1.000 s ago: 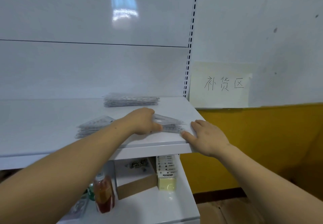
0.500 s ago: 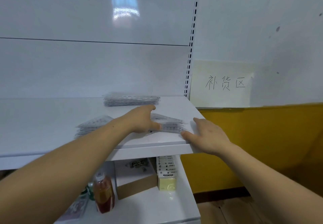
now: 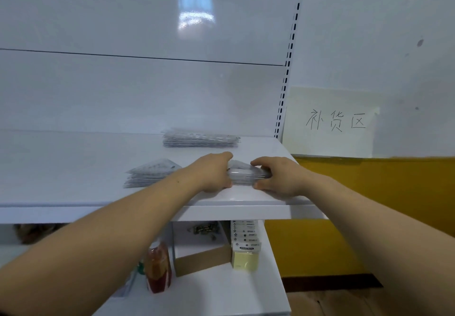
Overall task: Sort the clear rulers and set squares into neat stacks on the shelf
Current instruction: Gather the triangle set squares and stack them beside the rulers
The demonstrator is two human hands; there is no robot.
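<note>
Near the front right corner of the shelf (image 3: 73,168), a small clear stack (image 3: 242,175), squeezed from both ends: left hand (image 3: 214,175) curled round its left end, right hand (image 3: 278,177) curled round its right, thumbs along the front edge. Just left of it, a stack of set squares (image 3: 152,174); well behind, by the back panel, a stack of rulers (image 3: 200,139). On the lower shelf, a bottle (image 3: 158,270), a cardboard box (image 3: 202,261)
</note>
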